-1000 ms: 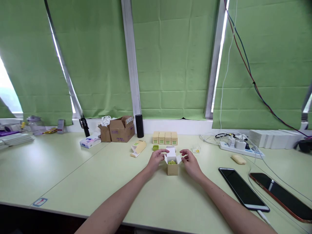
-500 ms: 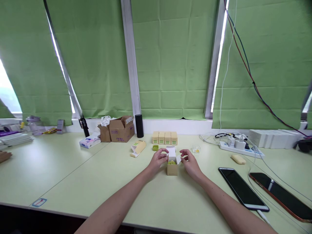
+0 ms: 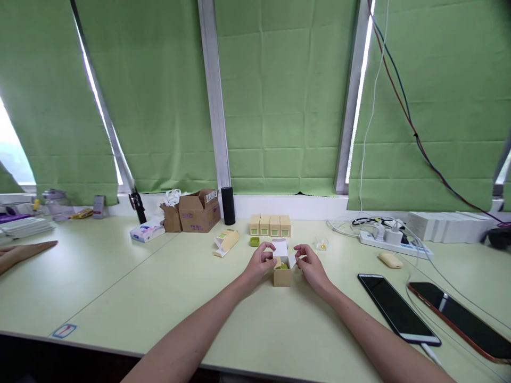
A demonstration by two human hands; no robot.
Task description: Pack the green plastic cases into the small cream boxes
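Observation:
A small tan cardboard box point(image 3: 282, 277) stands on the table in front of me, its white lid raised at the back. Inside it shows a yellow-green item point(image 3: 283, 265), too small to name. With curled fingers my left hand point(image 3: 261, 261) is on the left flap, which leans inward over the opening. At the other side, the fingertips of my right hand point(image 3: 309, 265) are closed at the white right flap point(image 3: 291, 261), which still stands out. Just behind are a small green square tray point(image 3: 254, 242) and a clear plastic piece point(image 3: 321, 244).
Several small tan boxes point(image 3: 270, 226) stand in a row at the back, left of which lies an opened carton point(image 3: 226, 243). Two phones point(image 3: 399, 308), cables and a power strip point(image 3: 395, 245) occupy the right. Another person's hand point(image 3: 27, 254) rests at far left.
The box's left flap has folded inward under my left hand, which shifted slightly right. My right hand has barely moved. The other person's hand has reached further in from the left.

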